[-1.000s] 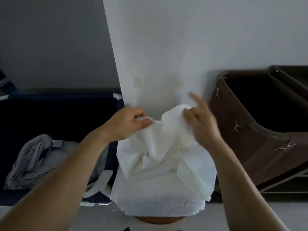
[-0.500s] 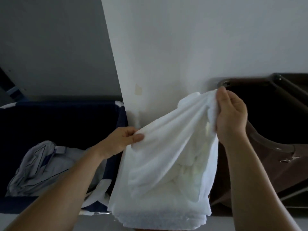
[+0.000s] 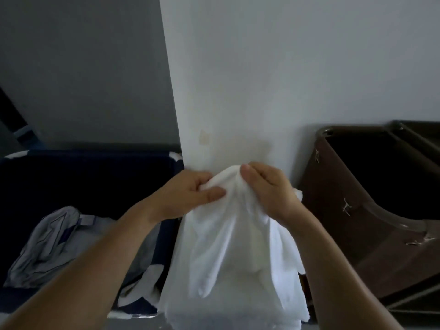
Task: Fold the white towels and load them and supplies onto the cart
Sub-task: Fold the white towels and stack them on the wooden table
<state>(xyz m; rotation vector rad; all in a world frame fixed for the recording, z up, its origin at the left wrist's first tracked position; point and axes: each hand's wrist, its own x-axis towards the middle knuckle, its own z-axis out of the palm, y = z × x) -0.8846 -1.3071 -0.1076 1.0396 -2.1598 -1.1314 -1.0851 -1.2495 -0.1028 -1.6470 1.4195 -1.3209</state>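
Observation:
A white towel [image 3: 228, 246] hangs bunched in front of me, held up by its top edge. My left hand [image 3: 188, 195] pinches that edge between thumb and fingers. Close beside it, my right hand [image 3: 269, 189] grips the same bunched edge. Both hands nearly touch at the towel's peak. The towel drapes down over more white towel cloth [image 3: 181, 315] at the bottom of the view; what that cloth rests on is hidden.
A white wall corner [image 3: 214, 91] stands straight ahead. At the left is a dark blue fabric bin [image 3: 71, 177] holding grey-and-navy laundry [image 3: 54, 239]. At the right stands a brown cart bin [image 3: 357, 210] with an open dark interior.
My right hand has come down and left from the brown bin's rim to meet my left hand. The towel, stretched between them before, now hangs bunched from one peak.

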